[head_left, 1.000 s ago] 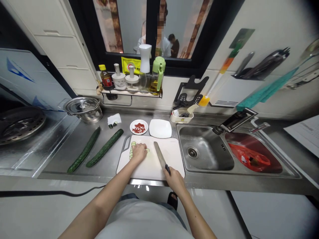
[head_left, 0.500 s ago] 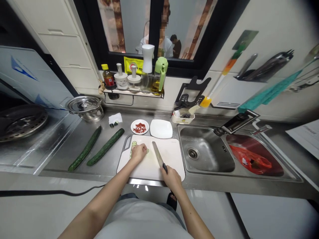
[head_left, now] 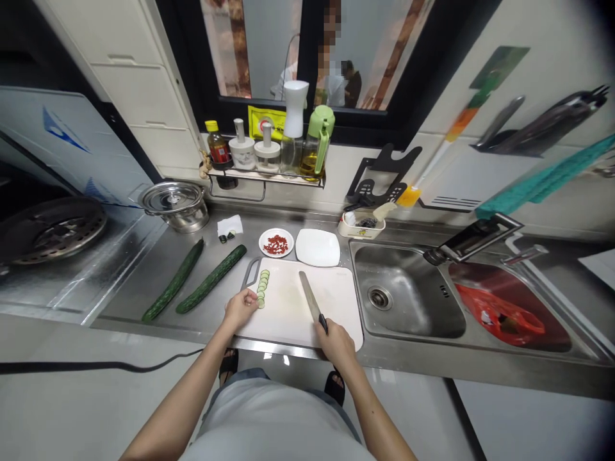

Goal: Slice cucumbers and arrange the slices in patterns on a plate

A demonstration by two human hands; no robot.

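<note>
My right hand (head_left: pixel 337 342) is wrapped around the black handle of the kitchen knife (head_left: pixel 311 298), fingers closed, at the near right part of the cutting board (head_left: pixel 293 323). From there the knife points away from me and slightly left, its long axis running from near right to far left, tip at the far end. I judge the knife stiff and fairly light, its blade slick if wet; the handle is the place to hold it, well back from the edge. I can't tell whether the blade rests flat on the board or sits just above it.

My left hand (head_left: pixel 241 309) is at the board's left edge, thumb and fingertips drawn together beside the near end of the cucumber slices (head_left: pixel 264 282). Whether a slice is pinched there, I can't tell. The slices overlap in a row on the left part of the board, running from near to far with a slight lean right. They look thin, so I expect them to be bendy, moist and easy to tear, best taken lightly by the rims.

Left of the board, two whole cucumbers lie on the counter (head_left: pixel 120 301), both slanting from near left to far right. They should be firm, with some weight, and prone to roll; around the middle is the surest hold.
</note>
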